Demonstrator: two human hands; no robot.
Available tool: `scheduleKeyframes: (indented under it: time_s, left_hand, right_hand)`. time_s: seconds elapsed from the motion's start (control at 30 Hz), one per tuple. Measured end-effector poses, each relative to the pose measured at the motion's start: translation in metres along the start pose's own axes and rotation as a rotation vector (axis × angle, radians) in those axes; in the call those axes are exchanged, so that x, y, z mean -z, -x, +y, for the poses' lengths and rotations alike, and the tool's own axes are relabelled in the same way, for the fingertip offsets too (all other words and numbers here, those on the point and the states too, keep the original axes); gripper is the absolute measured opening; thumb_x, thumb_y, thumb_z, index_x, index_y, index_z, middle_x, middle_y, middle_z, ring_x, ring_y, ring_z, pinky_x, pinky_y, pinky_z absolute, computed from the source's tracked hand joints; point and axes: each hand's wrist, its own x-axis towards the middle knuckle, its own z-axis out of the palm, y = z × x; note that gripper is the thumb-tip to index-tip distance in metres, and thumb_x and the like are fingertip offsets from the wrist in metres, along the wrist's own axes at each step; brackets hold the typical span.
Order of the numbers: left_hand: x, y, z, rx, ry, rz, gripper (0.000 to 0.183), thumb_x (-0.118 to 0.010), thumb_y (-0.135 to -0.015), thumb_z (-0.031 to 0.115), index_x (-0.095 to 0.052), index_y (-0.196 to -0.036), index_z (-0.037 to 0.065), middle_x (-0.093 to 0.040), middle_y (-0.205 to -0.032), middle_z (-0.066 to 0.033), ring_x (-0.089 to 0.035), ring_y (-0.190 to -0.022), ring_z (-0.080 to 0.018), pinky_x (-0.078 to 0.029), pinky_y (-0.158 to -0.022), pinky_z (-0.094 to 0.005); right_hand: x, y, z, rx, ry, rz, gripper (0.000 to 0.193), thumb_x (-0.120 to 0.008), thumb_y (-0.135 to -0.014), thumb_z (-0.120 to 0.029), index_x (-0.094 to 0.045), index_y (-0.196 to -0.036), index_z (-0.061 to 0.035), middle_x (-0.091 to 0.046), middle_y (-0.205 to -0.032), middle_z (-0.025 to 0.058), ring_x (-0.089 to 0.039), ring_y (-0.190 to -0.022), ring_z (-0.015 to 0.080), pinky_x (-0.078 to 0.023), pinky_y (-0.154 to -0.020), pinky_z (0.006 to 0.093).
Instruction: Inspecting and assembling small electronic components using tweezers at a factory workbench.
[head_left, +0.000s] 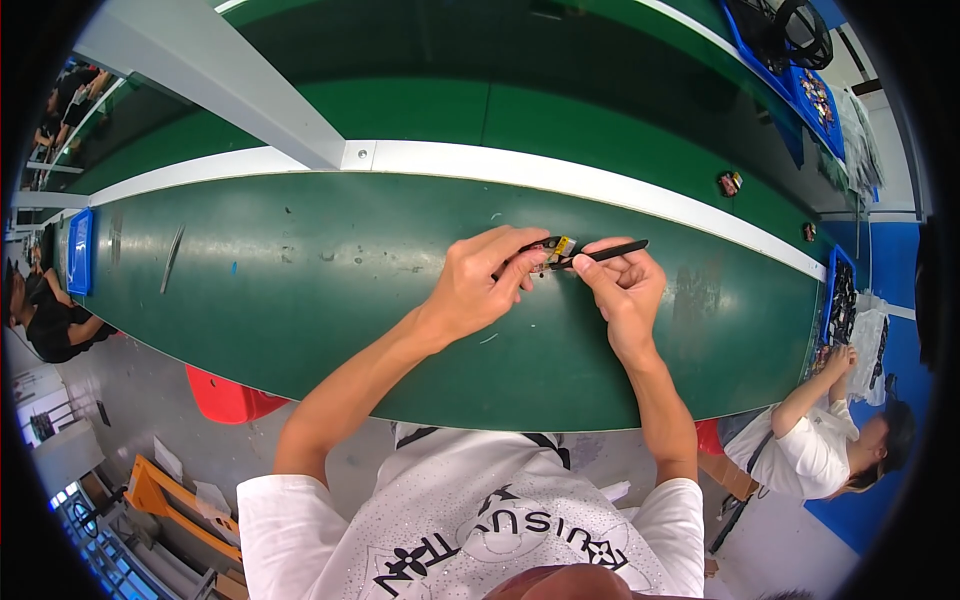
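Observation:
My left hand [490,268] is closed, fingers pinching a small part [564,245] with yellow and black on it. Its exact kind is too small to make out, and the fingertips cover some of it. Close beside it, my right hand [628,285] grips slim black tweezers [622,250] between thumb and fingers. Their wider end sticks out to the right, while the other end reaches the small part. Both hands are just above the middle of the green table [380,215].
Silver tweezers [173,258] lie at the left, near a blue tray [80,252]. A white post [230,85] rises from the white rail. Small colored parts [730,183] rest beyond it. People sit at both table ends; a red stool [225,393] stands below the front edge.

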Motion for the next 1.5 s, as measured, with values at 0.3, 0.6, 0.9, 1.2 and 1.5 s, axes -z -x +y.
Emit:
scheduleKeyframes:
  time_s: [0.3, 0.6, 0.9, 1.2, 1.5]
  left_hand:
    - [0.0, 0.0, 0.0, 0.011, 0.007, -0.01, 0.02, -0.064, -0.098, 0.001, -0.072, -0.116, -0.002, -0.07, -0.088, -0.0097, -0.068, -0.064, -0.0131, -0.056, -0.05, -0.0248]
    - [0.0, -0.001, 0.002, -0.045, -0.016, -0.015, 0.019, -0.065, -0.097, 0.0, -0.072, -0.114, -0.004, -0.071, -0.087, -0.0108, -0.069, -0.062, -0.0133, -0.056, -0.05, -0.0245]
    - [0.012, -0.007, -0.001, 0.319, 0.384, -0.132, 0.024, -0.064, -0.1, 0.007, -0.069, -0.116, -0.01, -0.072, -0.085, -0.0142, -0.069, -0.059, -0.0165, -0.055, -0.049, -0.0262]
    - [0.013, -0.007, -0.002, 0.299, 0.424, -0.16, 0.025, -0.064, -0.101, 0.009, -0.07, -0.116, -0.01, -0.072, -0.083, -0.0137, -0.068, -0.057, -0.0169, -0.055, -0.049, -0.0268]
    - [0.011, -0.007, -0.002, 0.279, 0.391, -0.152, 0.025, -0.061, -0.102, 0.007, -0.069, -0.121, -0.008, -0.071, -0.093, -0.0151, -0.071, -0.064, -0.0185, -0.058, -0.05, -0.0257]
  right_hand:
    - [0.002, -0.001, -0.004, -0.047, -0.013, -0.065, 0.016, -0.075, -0.09, 0.003, -0.066, -0.104, 0.0046, -0.074, -0.093, 0.0128, -0.073, -0.084, 0.0141, -0.056, -0.072, 0.0233]
    - [0.001, -0.002, -0.011, -0.099, 0.001, -0.091, 0.015, -0.073, -0.09, 0.005, -0.066, -0.103, 0.0046, -0.074, -0.092, 0.0137, -0.074, -0.085, 0.0162, -0.057, -0.073, 0.024]
    - [0.007, 0.001, 0.007, 0.059, -0.017, -0.118, 0.015, -0.076, -0.09, 0.004, -0.067, -0.102, 0.0034, -0.072, -0.083, 0.0062, -0.056, -0.062, 0.0016, -0.04, -0.055, 0.0175]
    - [0.0, 0.003, 0.017, 0.431, 0.114, -0.054, 0.014, -0.079, -0.086, 0.005, -0.07, -0.096, 0.0011, -0.067, -0.074, -0.0008, -0.042, -0.054, -0.0015, -0.029, -0.049, 0.0186]
    - [-0.001, 0.006, 0.021, 0.437, 0.183, -0.018, 0.014, -0.083, -0.083, 0.002, -0.072, -0.092, 0.0004, -0.069, -0.072, 0.0004, -0.042, -0.051, -0.0012, -0.028, -0.047, 0.0194]
